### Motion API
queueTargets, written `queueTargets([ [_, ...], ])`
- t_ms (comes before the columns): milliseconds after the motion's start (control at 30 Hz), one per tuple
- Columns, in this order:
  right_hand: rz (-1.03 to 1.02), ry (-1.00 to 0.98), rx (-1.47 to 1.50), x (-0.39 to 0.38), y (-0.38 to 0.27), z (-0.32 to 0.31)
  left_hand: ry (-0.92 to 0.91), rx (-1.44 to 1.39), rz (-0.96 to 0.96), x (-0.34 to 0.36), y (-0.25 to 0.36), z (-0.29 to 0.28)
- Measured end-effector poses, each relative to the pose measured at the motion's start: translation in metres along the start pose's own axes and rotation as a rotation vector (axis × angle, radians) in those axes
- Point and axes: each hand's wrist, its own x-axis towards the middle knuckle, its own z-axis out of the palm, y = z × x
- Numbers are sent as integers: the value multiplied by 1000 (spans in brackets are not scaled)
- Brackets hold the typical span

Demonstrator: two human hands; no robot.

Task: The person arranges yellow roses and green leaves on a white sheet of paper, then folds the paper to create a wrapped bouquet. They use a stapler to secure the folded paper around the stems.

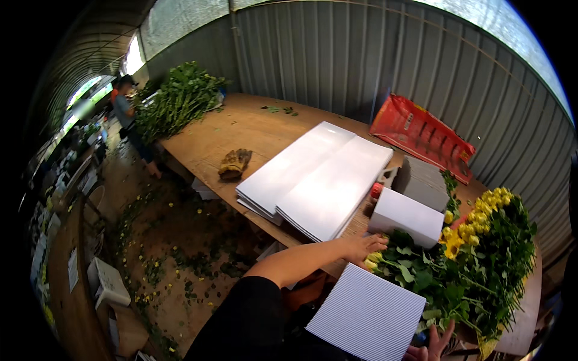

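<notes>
My left hand reaches in from the lower middle with its fingers stretched out, touching or just above pale yellow rose heads. Those roses lie at the left end of a heap of green leafy stems. A white, finely ribbed corrugated cardboard sheet is right in front of me, below that hand. By the sheet's lower right corner, my right hand shows only in part; its visible fingers are spread beside the stems. Whether it touches the sheet I cannot tell.
Stacked white sheets cover the table's middle. Beside the roses stand a white box, a grey block and a red plastic crate. A work glove lies near the edge. Another person stands far left by a leafy pile.
</notes>
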Motion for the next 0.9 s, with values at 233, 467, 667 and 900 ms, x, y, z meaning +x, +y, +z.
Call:
queueTargets([
  [233,-361,43,-225,141,-25,6,48,-46,31,12,-29,34],
  [467,-222,294,-1087,228,8,2,170,-280,12,-14,-17,38],
  [667,-33,133,-1332,233,-9,18,455,-269,-289,-58,-15,43],
  [900,23,164,-1278,247,-5,27,256,-245,26,-38,54,-64],
])
